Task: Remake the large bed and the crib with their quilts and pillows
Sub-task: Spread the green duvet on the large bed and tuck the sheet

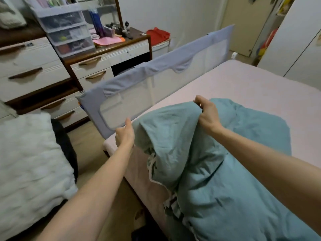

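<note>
**Spreading the quilt on the large bed**

Both hands grip one teal quilt, bunched along the near left side of the large bed. Left hand pinches a fold at the quilt's left edge, just beside the bed rail. Right hand holds a raised fold higher up, fingers curled round the cloth. Step in hand, judging by the pose: finding the edge to open the quilt out. Most of the pink sheet is bare, so the task looks early. Next move likely calls for lifting and pulling the fold toward the far end, keeping it off the rail.

Count: one quilt, one bed rail, one white pillow at left, well apart from the bed. Crib not in view. One dresser behind, with one set of plastic drawers on it.
</note>
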{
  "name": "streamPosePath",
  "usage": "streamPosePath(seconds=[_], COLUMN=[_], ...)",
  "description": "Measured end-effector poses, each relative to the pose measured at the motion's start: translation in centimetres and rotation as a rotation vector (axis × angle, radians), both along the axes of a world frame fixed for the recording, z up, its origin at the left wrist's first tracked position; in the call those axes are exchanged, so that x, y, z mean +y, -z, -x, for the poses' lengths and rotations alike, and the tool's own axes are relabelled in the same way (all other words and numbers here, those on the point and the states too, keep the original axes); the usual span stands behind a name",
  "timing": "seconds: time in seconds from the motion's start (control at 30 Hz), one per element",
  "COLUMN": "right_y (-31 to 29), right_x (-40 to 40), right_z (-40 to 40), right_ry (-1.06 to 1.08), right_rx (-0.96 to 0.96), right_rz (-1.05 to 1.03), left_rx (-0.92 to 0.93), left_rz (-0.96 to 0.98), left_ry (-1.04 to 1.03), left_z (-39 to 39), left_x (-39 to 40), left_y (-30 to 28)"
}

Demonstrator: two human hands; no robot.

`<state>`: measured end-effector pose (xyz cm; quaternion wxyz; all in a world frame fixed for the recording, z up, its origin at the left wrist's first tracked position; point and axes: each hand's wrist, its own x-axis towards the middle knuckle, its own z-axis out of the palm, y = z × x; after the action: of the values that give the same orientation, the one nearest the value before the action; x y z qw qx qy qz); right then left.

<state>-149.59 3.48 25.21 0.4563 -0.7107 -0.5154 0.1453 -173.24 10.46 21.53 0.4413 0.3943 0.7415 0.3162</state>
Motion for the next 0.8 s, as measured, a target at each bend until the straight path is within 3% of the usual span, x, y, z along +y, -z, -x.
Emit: streamPosePath(seconds=[0.03, 0.1, 0.13, 0.23, 0.37, 0.5, 0.6, 0.67, 0.73, 0.8], right_y=[-0.1, -0.5, -0.7, -0.2, 2.4, 4.6, 4.2, 3.3, 2.2, 0.6], right_x=[0.6, 2.3, 2.7, 4.2, 7.5, 11.0, 13.0, 14.8, 16.3, 17.3], right_z=[0.1, 0.9, 1.4, 3.7, 6.1, 8.8, 7.0, 3.0, -0.9, -2.1], right_ry=[0.024, 0.041, 0.016, -0.122, -0.235, -0.434, -0.512, -0.217, 0.126, 0.073], right_rx=[0.016, 0.023, 0.029, -0.025, -0.155, -0.375, -0.345, -0.245, -0.198, -0.113], right_rz=[-0.033, -0.096, -0.105, -0.036, 0.166, 0.613, 0.989, 0.919, 0.693, 0.592], left_rx=[-0.164, -0.525, -0.597, -0.554, -0.769, -0.545, -0.374, -0.289, -0.273, -0.225], left_rz=[0.226, 0.429, 0.398, 0.33, 0.315, 0.118, -0.139, -0.3, -0.375, -0.414], left_ry=[-0.018, 0.018, 0.096, 0.23, 0.323, 0.452, 0.74, 1.049, 1.321, 1.557], left_z=[-0.3, -0.9, -1.2, -1.6, -2.8, -3.6, -4.3, -4.5, -4.5, -4.9], left_x=[0.7, 1.9, 1.6, 2.2, 13.8, 21.6, 22.7, 23.3, 22.5, 21.8], left_y=[0.3, 2.0, 2.4, 1.5, 0.4, -1.8, -3.2, -3.5, -4.3, -4.5])
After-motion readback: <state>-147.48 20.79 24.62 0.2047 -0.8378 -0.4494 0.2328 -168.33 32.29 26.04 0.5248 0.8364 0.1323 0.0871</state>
